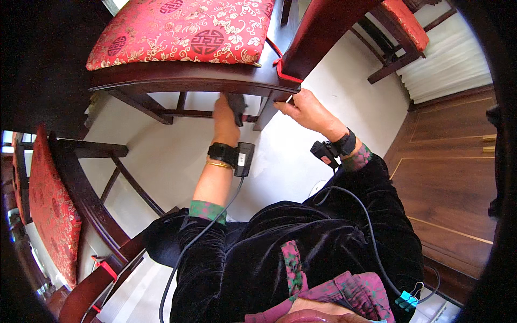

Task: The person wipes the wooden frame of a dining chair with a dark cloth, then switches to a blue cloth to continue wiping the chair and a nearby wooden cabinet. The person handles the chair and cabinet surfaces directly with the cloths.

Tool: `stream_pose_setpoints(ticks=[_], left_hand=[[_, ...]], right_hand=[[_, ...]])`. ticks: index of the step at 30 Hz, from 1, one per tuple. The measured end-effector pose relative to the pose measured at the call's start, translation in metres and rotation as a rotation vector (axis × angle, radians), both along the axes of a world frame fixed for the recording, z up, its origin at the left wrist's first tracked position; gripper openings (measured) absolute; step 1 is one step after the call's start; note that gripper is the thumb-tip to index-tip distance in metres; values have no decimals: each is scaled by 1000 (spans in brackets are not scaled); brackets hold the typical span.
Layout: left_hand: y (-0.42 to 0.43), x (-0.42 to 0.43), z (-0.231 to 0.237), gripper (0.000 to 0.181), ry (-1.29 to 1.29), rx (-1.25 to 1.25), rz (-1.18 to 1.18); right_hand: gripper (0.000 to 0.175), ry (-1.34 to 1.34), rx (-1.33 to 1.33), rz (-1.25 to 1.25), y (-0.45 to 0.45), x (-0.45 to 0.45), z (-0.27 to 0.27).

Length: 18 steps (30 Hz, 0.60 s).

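A dark wooden chair [190,76] stands before me, and a red brocade cushion [234,28] with gold floral patterns lies on its seat. My left hand [226,123] reaches under the front edge of that seat. It is closed around a small dark object [237,107], blurred, perhaps a cloth. Beneath the seat corner, my right hand [309,111] rests against the chair with its fingertips partly hidden behind the wood. Red ties [286,74] wrap the base of the chair's upright just above that hand.
At left stands another dark wooden chair [89,194] with a red cushion [54,206]. A third chair [391,44] is at upper right, near a white curtain [452,52]. A brown wooden cabinet [448,177] lines the right side. Cables [365,210] run from both wrist-worn devices [244,159].
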<state>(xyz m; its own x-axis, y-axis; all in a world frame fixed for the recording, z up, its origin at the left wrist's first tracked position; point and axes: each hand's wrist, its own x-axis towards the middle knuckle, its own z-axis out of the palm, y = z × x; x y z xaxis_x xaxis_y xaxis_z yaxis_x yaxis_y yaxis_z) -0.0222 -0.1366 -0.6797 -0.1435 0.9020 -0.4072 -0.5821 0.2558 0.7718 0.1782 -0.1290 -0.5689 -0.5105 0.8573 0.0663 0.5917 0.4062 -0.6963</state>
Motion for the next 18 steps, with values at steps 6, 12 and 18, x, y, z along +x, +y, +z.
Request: stream_pose_setpoints(ticks=[6,12,18], left_hand=[[-10,-136,14,22,221,182,569],[-10,-204,90,47,367,272,868],[14,-167,97,47,583,343,901]], right_hand=[[27,54,-15,0,-1,-1,0],[33,64,-5,-8,-3,-4,4],[40,33,-67,-32,-4,-4,8]])
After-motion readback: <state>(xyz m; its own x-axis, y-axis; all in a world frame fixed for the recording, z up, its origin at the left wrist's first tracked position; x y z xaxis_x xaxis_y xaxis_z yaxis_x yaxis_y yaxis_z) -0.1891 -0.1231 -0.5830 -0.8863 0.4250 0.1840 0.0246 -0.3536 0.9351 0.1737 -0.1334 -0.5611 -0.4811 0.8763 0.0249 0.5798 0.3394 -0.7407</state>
